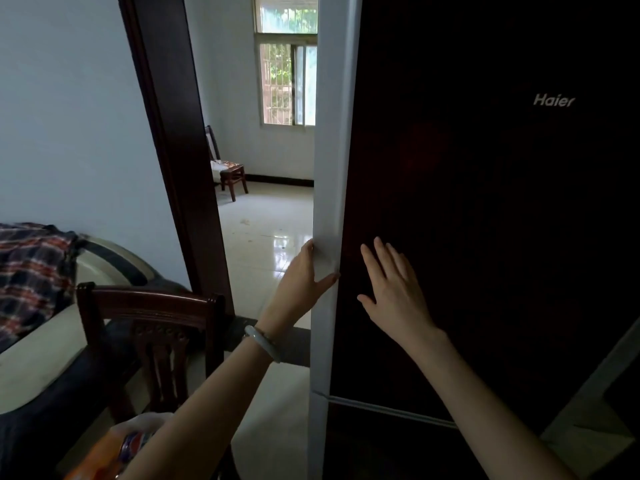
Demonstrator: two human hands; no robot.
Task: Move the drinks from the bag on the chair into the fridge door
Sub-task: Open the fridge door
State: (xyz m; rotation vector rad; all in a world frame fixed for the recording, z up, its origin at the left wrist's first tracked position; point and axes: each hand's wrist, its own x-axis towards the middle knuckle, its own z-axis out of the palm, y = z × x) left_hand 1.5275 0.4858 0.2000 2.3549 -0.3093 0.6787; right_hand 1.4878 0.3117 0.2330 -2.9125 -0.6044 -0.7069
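A tall dark fridge (485,202) fills the right half of the view, its upper door with a pale side edge (332,168). My left hand (304,275) grips that pale edge, thumb on the front. Flat against the dark door front lies my right hand (394,289), fingers spread, holding nothing. At the bottom left a dark wooden chair (149,306) carries a clear plastic bag (138,427) with orange and blue drink packs (124,448), partly hidden by my left forearm. The fridge's inside is not visible.
A daybed with a plaid cloth (31,271) stands at the left behind the chair. A dark door frame (180,150) opens onto a tiled room with a second chair (228,171) and a barred window (287,64).
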